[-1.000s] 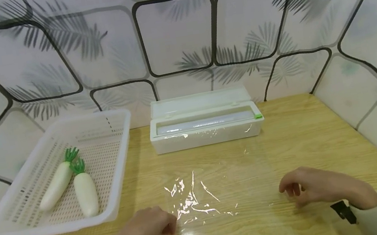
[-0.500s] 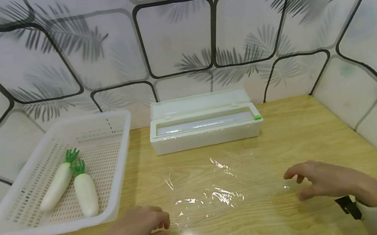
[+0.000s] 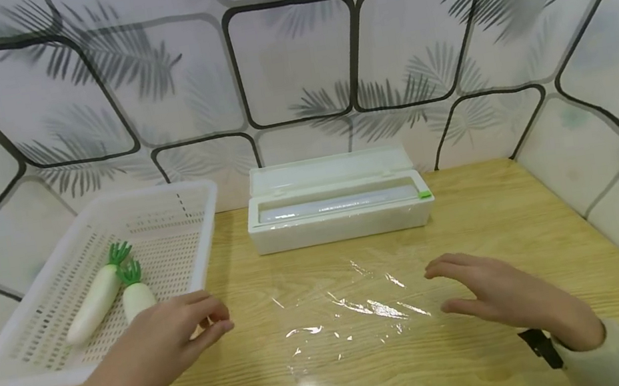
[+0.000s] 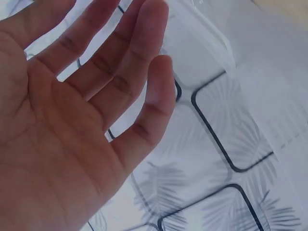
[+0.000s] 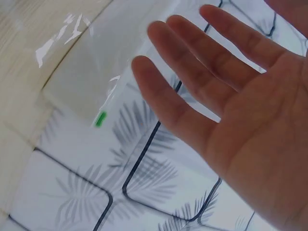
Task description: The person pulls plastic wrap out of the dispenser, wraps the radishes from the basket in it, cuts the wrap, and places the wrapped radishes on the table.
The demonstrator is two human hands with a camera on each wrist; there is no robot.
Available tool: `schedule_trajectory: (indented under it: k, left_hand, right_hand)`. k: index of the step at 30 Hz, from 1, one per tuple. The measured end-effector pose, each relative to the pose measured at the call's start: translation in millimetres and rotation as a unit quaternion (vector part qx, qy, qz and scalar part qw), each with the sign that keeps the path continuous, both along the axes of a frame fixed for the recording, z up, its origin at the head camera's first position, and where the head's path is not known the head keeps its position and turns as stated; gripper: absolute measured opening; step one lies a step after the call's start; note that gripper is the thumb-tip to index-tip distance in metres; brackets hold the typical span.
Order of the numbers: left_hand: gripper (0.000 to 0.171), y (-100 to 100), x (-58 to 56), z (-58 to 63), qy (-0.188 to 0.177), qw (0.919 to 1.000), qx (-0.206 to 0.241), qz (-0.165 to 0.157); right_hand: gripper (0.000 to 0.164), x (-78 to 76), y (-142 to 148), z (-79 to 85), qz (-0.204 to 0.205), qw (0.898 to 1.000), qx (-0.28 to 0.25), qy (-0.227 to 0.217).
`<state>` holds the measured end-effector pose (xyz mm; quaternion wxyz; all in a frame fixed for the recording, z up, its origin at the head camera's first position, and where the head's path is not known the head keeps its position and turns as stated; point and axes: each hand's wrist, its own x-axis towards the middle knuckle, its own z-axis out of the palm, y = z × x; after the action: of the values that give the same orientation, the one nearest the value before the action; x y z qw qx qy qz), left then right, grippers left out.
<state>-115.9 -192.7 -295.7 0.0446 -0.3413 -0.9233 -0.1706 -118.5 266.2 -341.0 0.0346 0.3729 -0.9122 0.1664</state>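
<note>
i'm looking at a sheet of clear film (image 3: 358,310), thin and crinkly, mostly showing up as bright streaks, with its edges hard to make out. it's lying on the wood-grain table (image 3: 538,217) in front of a long white box (image 3: 342,228), which is showing a shiny roll inside, a flipped-back lid and a green tab (image 3: 424,194). the white basket (image 3: 30,384) on the left is holding two smooth radishes with green tops.

the box's long axis is running left to right. one radish (image 3: 93,305) is slanting, leaves pointing away and rightward, tip coming toward me. the second radish (image 3: 137,300) is pointing its leaves nearly straight away, its lower end hiding behind a hand.

both grips are looking released: the left hand (image 3: 153,339) is hovering with loosely bent fingers across the basket's near right corner (can't tell if it's touching), and the right hand (image 3: 495,288) is reaching over the film's right side, fingers fairly straight.

compared with half a second back, the left hand is sitting further up and left, now covering part of that radish, the right is sitting further inward, and the film's glints are falling differently. box and basket are staying put.
</note>
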Motion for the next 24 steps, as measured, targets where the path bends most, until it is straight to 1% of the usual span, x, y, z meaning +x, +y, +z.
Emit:
schedule_trajectory:
  k: [1,4,7,11,15,17,21,24]
  left_hand:
    - [0.008,-3.3,-1.2,2.8,0.009,0.9999,0.000,0.010]
    - [0.006,-12.5,-5.2,9.4,0.019,0.9992,-0.001,0.036]
    - [0.005,-20.5,-10.0,14.7,0.015,0.9984,-0.004,0.055]
    - [0.007,-30.8,-17.6,21.0,0.000,0.9974,-0.001,0.072]
    - [0.010,-42.4,-27.9,25.0,-0.011,0.9964,0.004,0.084]
    - [0.012,-48.9,-34.6,25.4,-0.017,0.9960,0.004,0.088]
    - [0.017,-61.5,-49.4,23.7,-0.046,0.9935,0.001,0.104]
    - [0.020,-68.8,-60.1,20.6,-0.070,0.9905,-0.001,0.118]
  right_hand:
    - [0.042,-0.1,-5.4,0.7,0.003,1.000,-0.008,0.018]
    - [0.043,-1.7,-20.4,2.6,0.015,0.997,-0.034,0.062]
    - [0.042,-4.7,-31.1,3.4,0.026,0.995,-0.051,0.079]
    - [0.039,-8.2,-38.7,3.4,0.038,0.994,-0.060,0.080]
    - [0.037,-9.6,-41.8,4.6,0.043,0.994,-0.064,0.082]
    - [0.037,-9.8,-41.8,4.7,0.043,0.994,-0.063,0.080]
    - [0.036,-9.6,-39.4,4.1,0.039,0.995,-0.054,0.072]
    - [0.035,-8.2,-34.0,1.6,0.030,0.997,-0.037,0.053]
